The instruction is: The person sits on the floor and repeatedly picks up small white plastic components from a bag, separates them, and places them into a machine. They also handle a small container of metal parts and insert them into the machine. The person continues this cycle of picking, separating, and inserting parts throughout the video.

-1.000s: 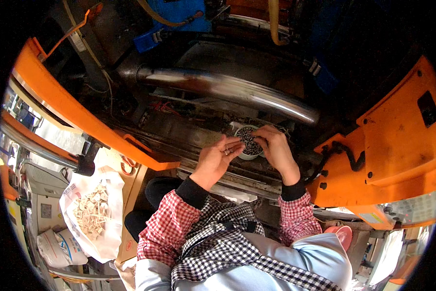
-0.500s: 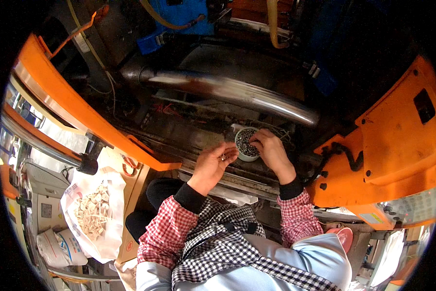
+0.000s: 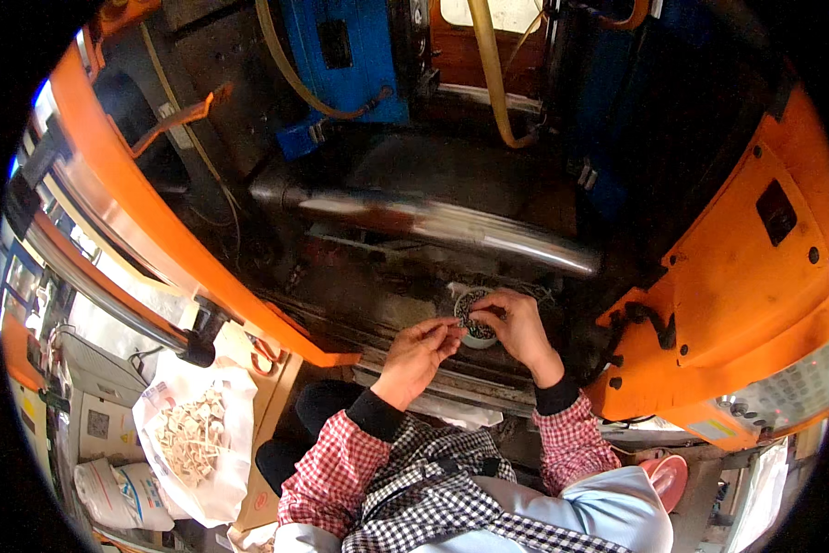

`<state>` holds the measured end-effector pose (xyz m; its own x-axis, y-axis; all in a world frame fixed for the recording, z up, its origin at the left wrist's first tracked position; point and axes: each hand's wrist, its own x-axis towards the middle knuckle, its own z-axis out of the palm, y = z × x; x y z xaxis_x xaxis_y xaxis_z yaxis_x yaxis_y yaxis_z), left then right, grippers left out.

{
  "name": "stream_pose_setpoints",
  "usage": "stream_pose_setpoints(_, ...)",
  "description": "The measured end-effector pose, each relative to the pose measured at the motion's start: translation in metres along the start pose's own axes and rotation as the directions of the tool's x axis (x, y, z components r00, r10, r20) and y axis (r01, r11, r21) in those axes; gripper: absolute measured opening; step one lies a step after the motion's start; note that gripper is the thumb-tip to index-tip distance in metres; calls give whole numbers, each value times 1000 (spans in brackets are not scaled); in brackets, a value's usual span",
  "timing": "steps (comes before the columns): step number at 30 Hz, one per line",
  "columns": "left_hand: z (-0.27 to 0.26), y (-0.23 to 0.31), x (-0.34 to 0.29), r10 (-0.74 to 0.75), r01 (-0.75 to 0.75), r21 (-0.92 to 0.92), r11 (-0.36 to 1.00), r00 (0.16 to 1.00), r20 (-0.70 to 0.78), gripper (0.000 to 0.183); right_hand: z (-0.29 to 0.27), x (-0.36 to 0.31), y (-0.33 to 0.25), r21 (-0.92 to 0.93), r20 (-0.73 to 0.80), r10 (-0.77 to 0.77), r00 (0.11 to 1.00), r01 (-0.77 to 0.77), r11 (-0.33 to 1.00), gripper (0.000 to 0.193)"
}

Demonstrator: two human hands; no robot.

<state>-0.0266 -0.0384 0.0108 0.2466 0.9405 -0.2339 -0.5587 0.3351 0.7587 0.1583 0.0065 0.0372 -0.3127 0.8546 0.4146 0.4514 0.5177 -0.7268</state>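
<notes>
Pieces [image 3: 470,300] in bowl [image 3: 480,342], bag [image 3: 235,452] at left

A small, round, pale-greenish bowl [image 3: 480,343] stands upright on the near side of the polished steel bar [image 3: 488,226], apart from it and below its right half. Small loose metallic-looking parts [image 3: 470,302], dark with silvery glints, lie jumbled inside the bowl, partly hidden; their exact shape is too small to tell.

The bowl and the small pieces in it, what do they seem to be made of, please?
The bowl looks like smooth plastic, given its pale, even wall, though enamel or ceramic is possible. The small pieces are probably shiny metal, judging by bright glints between dark gaps.
</notes>
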Motion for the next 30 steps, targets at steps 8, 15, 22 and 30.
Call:
stream_pose_setpoints(8, -2, 14, -6, 154, -162, -56, 985, 979, -130, 24, 9, 95, -17, 242, -215, 84, 973, -30, 970, 13)
stream_pose_setpoints(15, 13, 43, -38, 191, -185, 75, 980, 978, -84, 26, 21, 295, -4, 596, -496, 300, 815, 68, 801, 16)
stream_pose_setpoints(22, 4, 50, -61, 69, -52, 95, 994, 979, -190, 24, 29, 414, 35, 322, -621, 299, 724, -111, 940, 19)
stream_pose_setpoints(30, 1, 50, -52, 54, -21, 132, 991, 967, -249, 22, 42, 443, 51, 224, -664, 282, 693, -175, 959, 21)
